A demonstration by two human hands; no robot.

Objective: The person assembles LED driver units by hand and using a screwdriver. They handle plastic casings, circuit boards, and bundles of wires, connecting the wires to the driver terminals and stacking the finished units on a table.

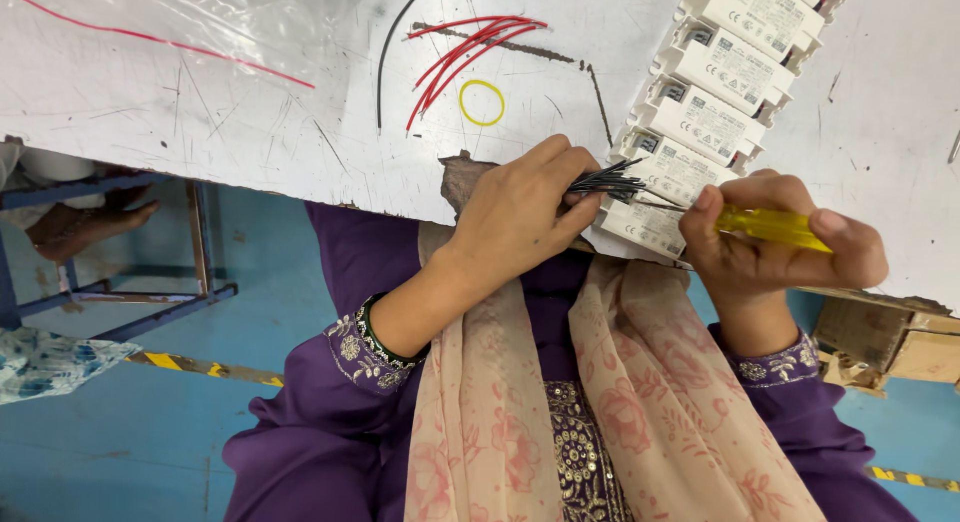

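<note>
My left hand (520, 212) pinches a bundle of thin black wires (612, 182) at the near edge of a white worktable (250, 112). My right hand (775, 242) grips a screwdriver with a yellow handle (770, 225), its thin shaft pointing left to the nearest white rectangular driver box (645, 225). That box ends a slanting row of like white boxes (720, 72) running up to the top right. The wire tips fan out over the second box.
Loose red wires (465, 47), a single black wire (390, 52) and a yellow rubber band (482, 102) lie on the table. A clear plastic bag (180, 17) covers the top left. A blue metal stool frame (120, 302) and cardboard boxes (880, 347) stand on the blue floor.
</note>
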